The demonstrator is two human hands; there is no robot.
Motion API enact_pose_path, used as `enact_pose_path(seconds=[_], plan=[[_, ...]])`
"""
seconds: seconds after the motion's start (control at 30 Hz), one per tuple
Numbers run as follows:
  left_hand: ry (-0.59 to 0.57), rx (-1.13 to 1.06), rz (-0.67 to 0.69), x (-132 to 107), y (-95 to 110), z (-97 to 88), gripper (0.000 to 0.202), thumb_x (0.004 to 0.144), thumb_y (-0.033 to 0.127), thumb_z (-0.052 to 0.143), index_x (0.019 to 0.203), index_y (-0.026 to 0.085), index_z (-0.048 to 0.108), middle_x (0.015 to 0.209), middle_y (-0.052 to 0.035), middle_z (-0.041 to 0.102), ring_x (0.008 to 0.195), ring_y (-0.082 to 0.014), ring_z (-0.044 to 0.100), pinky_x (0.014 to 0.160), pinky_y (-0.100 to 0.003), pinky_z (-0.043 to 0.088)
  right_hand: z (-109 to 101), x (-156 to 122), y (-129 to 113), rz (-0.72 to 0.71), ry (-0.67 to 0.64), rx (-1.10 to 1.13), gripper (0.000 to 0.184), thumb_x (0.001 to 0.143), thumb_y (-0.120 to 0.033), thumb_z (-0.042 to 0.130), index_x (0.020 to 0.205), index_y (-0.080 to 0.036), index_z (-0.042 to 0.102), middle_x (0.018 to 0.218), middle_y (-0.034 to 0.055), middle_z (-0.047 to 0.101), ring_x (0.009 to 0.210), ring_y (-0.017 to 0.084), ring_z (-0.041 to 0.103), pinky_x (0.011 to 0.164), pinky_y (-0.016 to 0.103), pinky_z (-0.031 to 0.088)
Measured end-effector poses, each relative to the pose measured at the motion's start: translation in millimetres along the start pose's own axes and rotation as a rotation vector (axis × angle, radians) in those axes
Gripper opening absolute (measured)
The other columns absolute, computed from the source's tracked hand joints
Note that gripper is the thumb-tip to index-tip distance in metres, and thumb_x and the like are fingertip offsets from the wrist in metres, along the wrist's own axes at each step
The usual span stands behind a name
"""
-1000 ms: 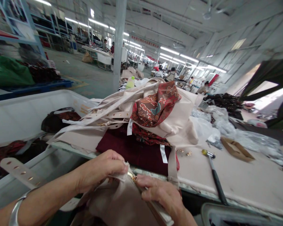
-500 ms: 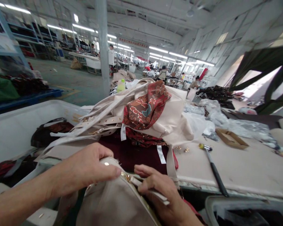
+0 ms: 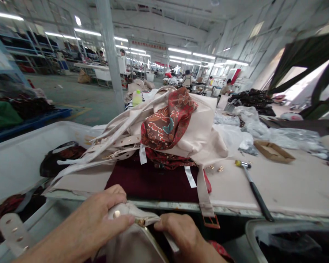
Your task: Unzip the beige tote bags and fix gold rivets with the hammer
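My left hand is closed over the top corner of a beige bag at the bottom of the view, thumb pressed beside a gold stud. My right hand pinches the bag's edge by the gold zipper end. Both hands sit below the near edge of the worktable. On the table just beyond lies a dark red cloth under a heap of beige bags and straps with a red patterned lining.
A hammer lies on the table to the right, small gold fittings beside it. A cardboard piece and plastic wrap lie further right. A white bin with dark pieces stands left. A punched beige strap hangs lower left. People work far back.
The view has dropped and shifted left. Both hands and the bag have sunk lower in the view, and my left hand now covers more of the bag's corner.
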State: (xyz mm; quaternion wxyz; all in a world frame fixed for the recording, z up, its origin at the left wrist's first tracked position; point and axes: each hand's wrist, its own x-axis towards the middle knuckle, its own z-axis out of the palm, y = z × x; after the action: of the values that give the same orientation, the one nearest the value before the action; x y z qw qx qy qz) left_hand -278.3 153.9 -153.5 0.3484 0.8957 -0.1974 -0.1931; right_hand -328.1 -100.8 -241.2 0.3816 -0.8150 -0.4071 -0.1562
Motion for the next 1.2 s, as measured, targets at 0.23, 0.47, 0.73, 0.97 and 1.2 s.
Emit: enact_pose_path(seconds=[0.23, 0.47, 0.73, 0.97, 1.2], plan=[[0.167, 0.476, 0.061, 40.6, -4.2, -35.3, 0.03, 0.083, 0.047, 0.054, 0.083, 0.017, 0.06, 0.091, -0.0098, 0.059, 0.085, -0.0273, 0.056, 0.074, -0.036, 0.035, -10.0, 56.5, 24.2, 0.246, -0.194, -0.192, 0.025, 0.085, -0.007, 0.051, 0.105, -0.016, 0.062, 0.09, 0.0102, 0.071, 0.081, 0.022, 0.069, 0.07, 0.029, 0.05], [0.097, 0.595, 0.076, 98.2, -43.3, -58.6, 0.034, 0.085, 0.045, 0.058, 0.088, 0.013, 0.066, 0.096, -0.0128, 0.063, 0.087, -0.0268, 0.06, 0.075, -0.033, 0.041, 6.5, 110.3, 81.2, 0.449, -0.311, -0.14, 0.027, 0.079, -0.021, 0.074, 0.105, -0.019, 0.068, 0.085, 0.0048, 0.075, 0.076, 0.023, 0.071, 0.059, 0.023, 0.044], [0.392, 0.828, 0.151, 71.8, -36.9, -7.6, 0.019, 0.093, 0.012, 0.052, 0.103, 0.016, 0.067, 0.109, -0.0112, 0.063, 0.104, -0.0321, 0.055, 0.089, -0.048, 0.047, 14.6, 110.1, 83.3, 0.456, -0.386, -0.193, 0.031, 0.083, -0.005, 0.056, 0.108, -0.018, 0.068, 0.095, 0.0066, 0.073, 0.084, 0.022, 0.068, 0.069, 0.025, 0.047], [0.371, 0.802, 0.242, 55.4, -43.6, 43.0, 0.052, 0.086, 0.004, 0.042, 0.135, 0.01, 0.057, 0.13, -0.0142, 0.06, 0.118, -0.0304, 0.054, 0.107, -0.048, 0.046, 17.5, 103.8, 83.9, 0.382, -0.383, -0.27, 0.024, 0.088, -0.012, 0.06, 0.108, -0.021, 0.07, 0.097, 0.0068, 0.068, 0.087, 0.022, 0.066, 0.074, 0.027, 0.049], [0.645, 0.924, 0.363, 51.8, -78.0, 69.5, 0.059, 0.082, 0.011, 0.044, 0.139, 0.012, 0.054, 0.141, -0.0199, 0.052, 0.136, -0.0344, 0.045, 0.106, -0.046, 0.047, -31.2, 56.7, 64.7, 0.348, -0.138, -0.074, 0.035, 0.094, -0.004, 0.046, 0.108, -0.024, 0.071, 0.122, 0.0047, 0.063, 0.112, 0.015, 0.061, 0.095, 0.022, 0.047]])
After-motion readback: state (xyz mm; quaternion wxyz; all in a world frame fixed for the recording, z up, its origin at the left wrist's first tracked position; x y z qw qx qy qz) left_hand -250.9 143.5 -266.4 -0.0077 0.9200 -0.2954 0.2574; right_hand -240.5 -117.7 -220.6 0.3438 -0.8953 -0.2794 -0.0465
